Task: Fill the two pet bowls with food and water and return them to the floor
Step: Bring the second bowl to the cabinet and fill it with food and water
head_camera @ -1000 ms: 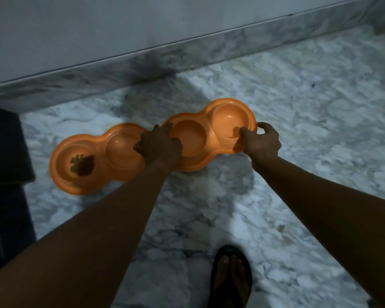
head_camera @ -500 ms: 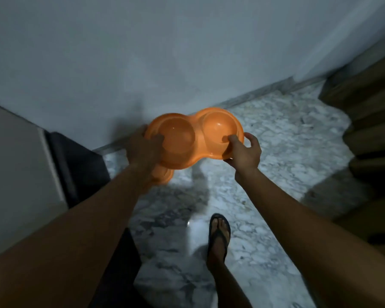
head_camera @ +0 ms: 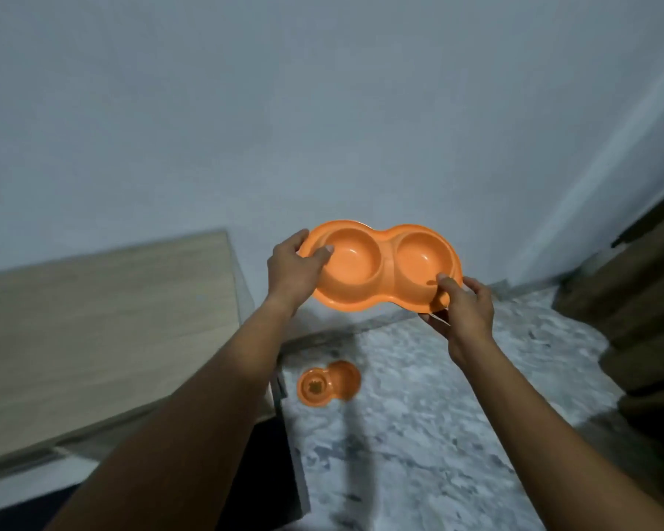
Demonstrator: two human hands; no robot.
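Observation:
An orange double pet bowl (head_camera: pixel 380 264) with two empty round wells is held up in the air in front of the wall. My left hand (head_camera: pixel 292 270) grips its left rim, thumb inside the left well. My right hand (head_camera: pixel 462 312) grips its right rim from the near side, thumb on top and fingers underneath. A second orange double bowl (head_camera: pixel 328 384) lies on the marble floor far below, with a small dark clump of food in its left well.
A pale wooden tabletop (head_camera: pixel 104 331) fills the left, its corner close to my left forearm. The marble floor (head_camera: pixel 437 415) stretches to the right. Dark wooden furniture (head_camera: pixel 644 308) stands at the right edge. A plain wall (head_camera: pixel 322 109) is straight ahead.
The held bowl has been lifted from the floor to chest height. The view has risen, so the second bowl now looks small on the floor below.

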